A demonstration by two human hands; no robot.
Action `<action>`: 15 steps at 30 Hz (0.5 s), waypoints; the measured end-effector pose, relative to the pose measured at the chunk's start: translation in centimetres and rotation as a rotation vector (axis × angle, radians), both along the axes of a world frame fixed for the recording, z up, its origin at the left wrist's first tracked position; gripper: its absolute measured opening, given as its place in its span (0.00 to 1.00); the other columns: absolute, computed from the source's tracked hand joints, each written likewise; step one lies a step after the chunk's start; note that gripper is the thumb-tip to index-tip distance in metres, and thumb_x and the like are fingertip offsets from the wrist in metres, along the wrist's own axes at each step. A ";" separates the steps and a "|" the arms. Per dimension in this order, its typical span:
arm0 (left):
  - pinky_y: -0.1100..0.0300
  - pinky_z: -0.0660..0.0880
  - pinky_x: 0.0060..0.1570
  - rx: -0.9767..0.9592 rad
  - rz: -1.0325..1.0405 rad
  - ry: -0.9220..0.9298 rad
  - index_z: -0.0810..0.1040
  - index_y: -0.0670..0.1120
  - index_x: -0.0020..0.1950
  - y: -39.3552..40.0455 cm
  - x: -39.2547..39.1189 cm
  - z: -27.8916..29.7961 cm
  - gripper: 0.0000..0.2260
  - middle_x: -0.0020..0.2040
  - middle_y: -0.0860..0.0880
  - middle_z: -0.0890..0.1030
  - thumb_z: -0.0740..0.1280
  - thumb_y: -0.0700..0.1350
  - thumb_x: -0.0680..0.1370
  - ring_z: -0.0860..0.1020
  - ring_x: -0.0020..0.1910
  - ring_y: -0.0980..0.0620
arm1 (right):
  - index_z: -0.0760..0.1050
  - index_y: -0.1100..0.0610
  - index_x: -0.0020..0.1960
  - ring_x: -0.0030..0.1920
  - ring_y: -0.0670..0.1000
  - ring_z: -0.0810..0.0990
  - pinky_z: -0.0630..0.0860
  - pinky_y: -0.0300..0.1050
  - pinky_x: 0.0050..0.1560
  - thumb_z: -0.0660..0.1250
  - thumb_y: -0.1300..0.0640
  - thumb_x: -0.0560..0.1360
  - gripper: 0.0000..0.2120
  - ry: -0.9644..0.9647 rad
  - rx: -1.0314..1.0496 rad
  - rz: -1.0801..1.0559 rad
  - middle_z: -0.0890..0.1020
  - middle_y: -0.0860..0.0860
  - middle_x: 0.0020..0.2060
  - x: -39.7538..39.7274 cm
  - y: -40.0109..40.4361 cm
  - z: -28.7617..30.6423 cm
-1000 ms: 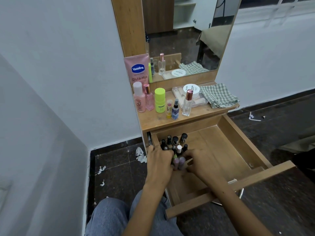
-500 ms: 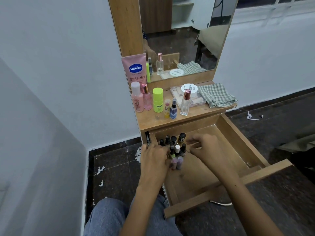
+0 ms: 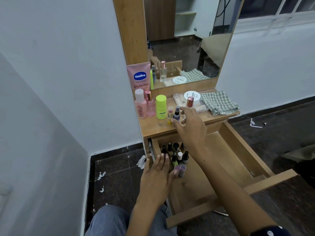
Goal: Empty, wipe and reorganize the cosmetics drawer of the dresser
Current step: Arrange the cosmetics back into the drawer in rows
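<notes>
Reorganizing looks well under way: the drawer [image 3: 238, 160] stands pulled out, its wooden floor mostly bare, with a cluster of small nail-polish bottles [image 3: 177, 155] packed upright into its back left corner and two lilac ones at the front of the group. A second ago both hands were down in that cluster, nudging bottles together. Now the right hand [image 3: 190, 126] has lifted out of the drawer and reaches up over the bench [image 3: 153, 126], its fingers [image 3: 183, 109] spread and loosely curved around the small dark spray bottle [image 3: 176, 114] and the clear perfume bottle with the rose-gold cap [image 3: 189, 103]. Whether they already touch either bottle I cannot tell; nothing is gripped yet. That shift suggests the polish group is settled and the next item to go back in is being fetched from the top.

The left hand [image 3: 158, 174] stays low at the drawer's left wall, fingers straight and relaxed, its tips resting beside the polish bottles as if steadying them; it holds nothing.

On the bench, waiting, stand a pink Vaseline tube [image 3: 139, 77] leaning on the mirror frame, a pink bottle with a white cap [image 3: 140, 104], a smaller pink bottle [image 3: 150, 106], a lime-green container [image 3: 161, 106] and a small yellow-based tube [image 3: 170, 115]. Further right, a clear flat case [image 3: 202, 107] carries a white jar [image 3: 191, 97], and a folded checked cloth [image 3: 218, 103] lies beside it, apparently done with wiping.
</notes>
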State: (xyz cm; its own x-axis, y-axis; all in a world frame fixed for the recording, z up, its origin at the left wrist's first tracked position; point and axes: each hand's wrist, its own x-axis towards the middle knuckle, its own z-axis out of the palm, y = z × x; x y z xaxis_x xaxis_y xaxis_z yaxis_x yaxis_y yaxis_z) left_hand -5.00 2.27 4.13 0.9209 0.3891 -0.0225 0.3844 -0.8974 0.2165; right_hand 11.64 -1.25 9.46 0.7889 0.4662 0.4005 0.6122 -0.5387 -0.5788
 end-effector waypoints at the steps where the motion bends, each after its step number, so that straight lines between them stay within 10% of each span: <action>1: 0.55 0.35 0.69 -0.053 0.015 0.032 0.51 0.47 0.78 -0.1 -0.2 -0.1 0.52 0.78 0.50 0.52 0.15 0.67 0.62 0.47 0.76 0.56 | 0.73 0.51 0.60 0.45 0.49 0.80 0.70 0.43 0.38 0.69 0.47 0.74 0.17 0.016 -0.011 -0.024 0.79 0.47 0.51 0.1 0.2 0.0; 11: 0.58 0.33 0.69 -0.141 0.018 0.095 0.36 0.49 0.77 -0.3 -0.8 -0.5 0.53 0.71 0.55 0.32 0.14 0.70 0.56 0.33 0.70 0.60 | 0.80 0.51 0.49 0.41 0.44 0.82 0.78 0.48 0.43 0.72 0.50 0.71 0.09 0.092 0.119 0.010 0.84 0.45 0.41 -0.5 -3.0 1.1; 15: 0.59 0.33 0.69 -0.151 0.006 0.087 0.37 0.48 0.77 -0.3 -0.9 -1.0 0.52 0.72 0.54 0.32 0.15 0.69 0.57 0.35 0.73 0.59 | 0.81 0.54 0.48 0.40 0.39 0.81 0.78 0.35 0.43 0.75 0.57 0.69 0.09 0.164 0.170 0.188 0.83 0.44 0.38 -1.0 -7.0 -0.1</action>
